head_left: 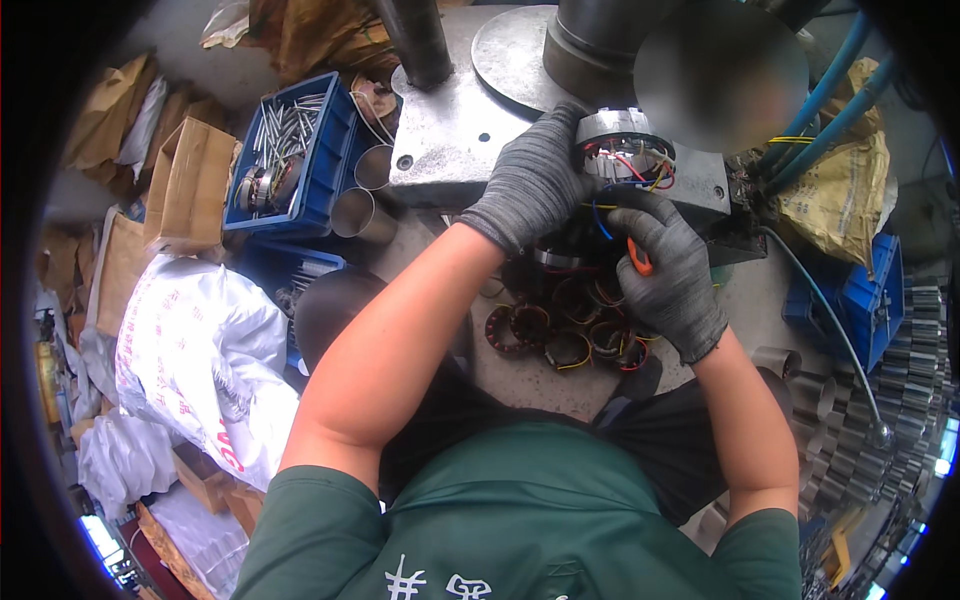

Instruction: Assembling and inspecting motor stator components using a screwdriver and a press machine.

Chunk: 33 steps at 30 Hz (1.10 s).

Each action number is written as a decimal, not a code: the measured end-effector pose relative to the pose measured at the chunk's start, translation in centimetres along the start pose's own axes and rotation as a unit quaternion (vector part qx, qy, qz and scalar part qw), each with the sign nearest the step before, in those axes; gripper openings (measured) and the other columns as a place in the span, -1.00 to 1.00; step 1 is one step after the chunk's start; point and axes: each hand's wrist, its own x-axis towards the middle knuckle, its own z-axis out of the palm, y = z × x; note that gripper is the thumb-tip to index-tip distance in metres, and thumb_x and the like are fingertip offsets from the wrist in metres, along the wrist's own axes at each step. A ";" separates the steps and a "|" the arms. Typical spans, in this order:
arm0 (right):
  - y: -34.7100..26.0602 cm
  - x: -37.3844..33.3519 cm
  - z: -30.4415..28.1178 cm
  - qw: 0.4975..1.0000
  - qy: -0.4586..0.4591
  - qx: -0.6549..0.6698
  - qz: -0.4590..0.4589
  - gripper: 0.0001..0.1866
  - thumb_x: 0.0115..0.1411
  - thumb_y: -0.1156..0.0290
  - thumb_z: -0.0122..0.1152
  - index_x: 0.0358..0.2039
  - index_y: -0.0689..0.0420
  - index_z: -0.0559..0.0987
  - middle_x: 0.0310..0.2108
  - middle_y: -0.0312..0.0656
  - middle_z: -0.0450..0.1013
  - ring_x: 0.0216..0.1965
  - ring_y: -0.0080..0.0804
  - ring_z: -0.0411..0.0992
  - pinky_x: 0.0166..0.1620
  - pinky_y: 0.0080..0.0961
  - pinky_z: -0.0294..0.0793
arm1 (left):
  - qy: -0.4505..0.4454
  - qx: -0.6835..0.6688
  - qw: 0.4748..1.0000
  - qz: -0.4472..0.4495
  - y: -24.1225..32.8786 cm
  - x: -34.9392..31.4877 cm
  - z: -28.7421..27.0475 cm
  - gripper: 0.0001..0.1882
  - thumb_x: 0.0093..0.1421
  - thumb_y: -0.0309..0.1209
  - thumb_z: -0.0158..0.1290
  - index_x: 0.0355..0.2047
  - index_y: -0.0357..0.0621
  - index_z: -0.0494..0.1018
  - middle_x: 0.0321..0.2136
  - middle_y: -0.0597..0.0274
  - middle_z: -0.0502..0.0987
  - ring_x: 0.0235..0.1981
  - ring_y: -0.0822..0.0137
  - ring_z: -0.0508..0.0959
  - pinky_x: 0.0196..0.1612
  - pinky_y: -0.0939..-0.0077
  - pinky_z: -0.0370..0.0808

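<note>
- One gloved left hand (540, 178): gripping stator (622, 126) by its left side.
- Right hand (675, 275), gloved: closed around orange tool (640, 259).
- Stator: at near edge of block (447, 158).
- Coils (568, 350): clustered on floor (540, 393) below.

The left hand (545, 170), in a grey knitted glove, is at the front edge of the metal surface (440, 140), its fingers pointing away from the body and curved in a grip. The right hand (668, 275), gloved alike, is nearer the body than this edge, toward the right front corner, its fingers curled into a closed grip. The left forearm (400, 325) is bare and slants up to the right. The right forearm (745, 420), also bare, slants up to the left. Both elbows are bent. The thighs are spread.
</note>
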 end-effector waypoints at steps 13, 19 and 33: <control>0.4 0.0 0.2 1.000 0.010 -0.013 -0.015 -0.53 -0.05 0.62 0.29 -0.04 0.25 0.65 0.06 0.14 0.51 -0.01 0.11 0.58 0.05 -0.17 0.63 | 0.004 -0.013 1.000 0.008 -0.1 0.2 0.3 -0.23 -0.03 -0.22 0.47 0.15 -0.15 0.37 -0.16 -0.12 0.68 -0.05 -0.03 0.70 0.06 0.15 0.62; 0.0 -0.4 0.0 1.000 0.008 0.005 -0.010 -0.56 -0.06 0.66 0.20 -0.08 0.26 0.64 0.03 0.14 0.53 0.04 0.14 0.56 0.09 -0.17 0.60 | 0.007 -0.008 1.000 0.003 0.0 0.2 0.3 -0.25 -0.02 -0.22 0.46 0.14 -0.15 0.37 -0.15 -0.13 0.68 -0.03 -0.04 0.69 0.06 0.13 0.62; -0.6 -0.6 -0.1 1.000 -0.001 -0.028 -0.007 -0.53 -0.04 0.66 0.21 -0.04 0.26 0.62 0.06 0.16 0.51 0.04 0.15 0.56 0.09 -0.16 0.59 | 0.005 -0.013 1.000 0.016 -0.2 0.1 0.2 -0.24 0.00 -0.22 0.44 0.16 -0.16 0.35 -0.15 -0.13 0.68 -0.05 -0.04 0.70 0.05 0.14 0.63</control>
